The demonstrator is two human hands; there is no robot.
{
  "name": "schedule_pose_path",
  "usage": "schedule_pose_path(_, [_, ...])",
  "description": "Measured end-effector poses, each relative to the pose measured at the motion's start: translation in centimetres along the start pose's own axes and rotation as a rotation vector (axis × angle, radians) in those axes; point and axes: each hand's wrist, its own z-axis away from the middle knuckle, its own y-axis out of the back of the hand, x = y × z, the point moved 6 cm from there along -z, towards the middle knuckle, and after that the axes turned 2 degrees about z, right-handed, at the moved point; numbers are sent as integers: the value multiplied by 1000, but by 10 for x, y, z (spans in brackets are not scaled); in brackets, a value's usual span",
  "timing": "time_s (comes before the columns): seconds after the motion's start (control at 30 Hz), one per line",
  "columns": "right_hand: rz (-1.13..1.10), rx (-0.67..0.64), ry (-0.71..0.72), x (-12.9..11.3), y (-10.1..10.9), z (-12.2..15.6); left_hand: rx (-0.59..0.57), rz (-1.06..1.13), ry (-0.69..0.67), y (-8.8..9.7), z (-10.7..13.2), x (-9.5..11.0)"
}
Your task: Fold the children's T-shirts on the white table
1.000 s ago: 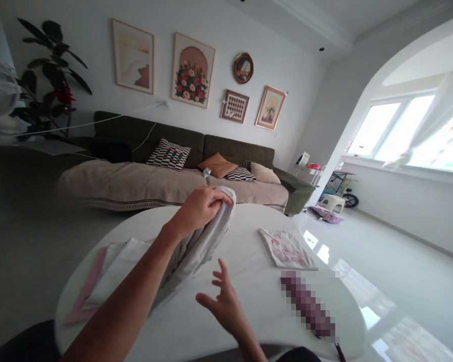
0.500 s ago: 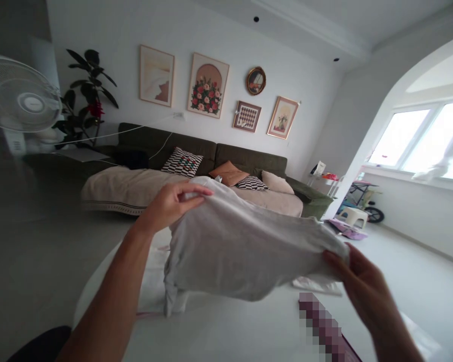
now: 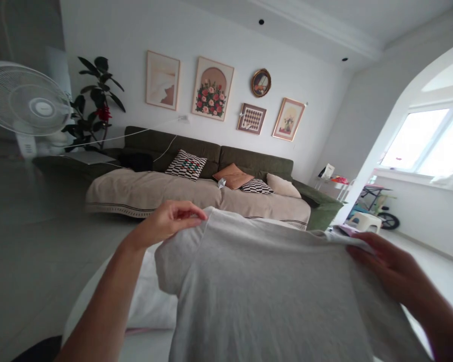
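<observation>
The left hand (image 3: 166,221) pinches one shoulder of a plain light grey T-shirt (image 3: 264,291), held spread in the air over the white table (image 3: 83,311), a short sleeve drooping. Bare floor (image 3: 30,241) lies left of the table's rim. The right hand (image 3: 390,266) grips the other shoulder. The T-shirt hides most of the table; its hem is cut off below.

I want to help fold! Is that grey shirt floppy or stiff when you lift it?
Probably floppy: the shirt hangs limp from the left hand and right hand, its sleeve drooping. Likely light too, since finger pinches alone hold it up.
</observation>
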Motion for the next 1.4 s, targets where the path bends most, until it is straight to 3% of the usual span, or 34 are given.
schedule_pose_path(0.07, [107, -78, -69, 9, -33, -29, -5, -167, 26, -25, -28, -30])
schedule_pose_path(0.13, [322, 17, -117, 11, -61, -46, 107, -390, 113, -52, -49, -62])
schedule_pose_path(0.23, [408, 32, -53, -2, -114, -32, 122, -466, 179, -112, -51, -97])
schedule_pose_path(0.3, [349, -88, -53, -11, -157, 8, 39, -472, 192, -158, -25, -115])
schedule_pose_path(0.4, [337, -447, -122, -10, -226, 102, -137, -462, 211, -223, 38, -145])
schedule_pose_path(0.47, [422, -635, -264, 5, -259, 165, -281, -481, 262, -256, 80, -169])
schedule_pose_path(0.53, [480, -689, -297, 17, -275, 208, -308, -515, 280, -272, 106, -187])
schedule_pose_path(0.67, [530, -688, -269, 25, -279, 230, -316, -565, 312, -278, 117, -198])
schedule_pose_path(0.8, [504, -702, -293, 18, -277, 228, -319, -590, 347, -271, 122, -191])
schedule_pose_path(0.9, [353, -713, -268, 19, -270, 230, -329, -601, 383, -262, 130, -182])
schedule_pose_path(1.0, [205, -543, -275, 43, -238, 226, -380, -604, 429, -255, 130, -170])
schedule_pose_path(1.1, [283, -308, -440, 87, -197, 229, -364, -576, 355, -256, 120, -152])
schedule_pose_path(1.17, [328, -281, -514, 103, -186, 236, -372, -539, 298, -264, 118, -146])
schedule_pose_path(1.4, [-40, -221, -528, 79, -220, 225, -436, -498, 344, -284, 136, -165])
